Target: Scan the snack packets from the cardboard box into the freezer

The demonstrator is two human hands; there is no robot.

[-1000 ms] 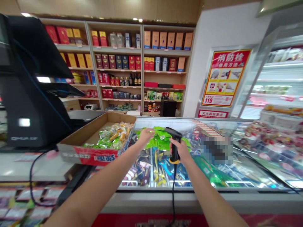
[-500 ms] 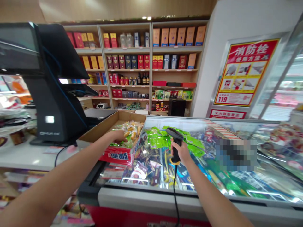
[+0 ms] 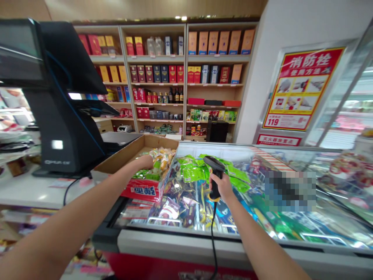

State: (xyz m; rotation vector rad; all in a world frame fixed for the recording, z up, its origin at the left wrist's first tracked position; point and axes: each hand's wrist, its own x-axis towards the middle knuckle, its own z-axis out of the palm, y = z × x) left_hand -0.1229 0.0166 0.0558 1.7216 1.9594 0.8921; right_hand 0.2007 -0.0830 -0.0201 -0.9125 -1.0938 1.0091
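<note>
My left hand (image 3: 146, 161) reaches into an open cardboard box (image 3: 142, 191) with a red printed front. Its fingers are hidden among small yellow and green snack packets (image 3: 163, 157), so whether it grips one cannot be seen. My right hand (image 3: 223, 185) is closed around the handle of a black corded barcode scanner (image 3: 214, 163). Bright green packets (image 3: 192, 173) lie spread on the glass top of a chest freezer (image 3: 180, 240), behind and beside the scanner. Frozen goods in colourful wrappers show through the glass.
A black point-of-sale terminal (image 3: 68, 140) stands on the white counter (image 3: 52, 198) at left. The scanner's cord (image 3: 214, 237) hangs over the freezer's front edge. Shelves of boxed bottles (image 3: 157, 74) line the back wall. A blurred-out patch covers part of the freezer at right.
My left hand has shifted slightly and sits a little deeper among the packets in the box. My right hand keeps the scanner nearly in place. The view has moved slightly.
</note>
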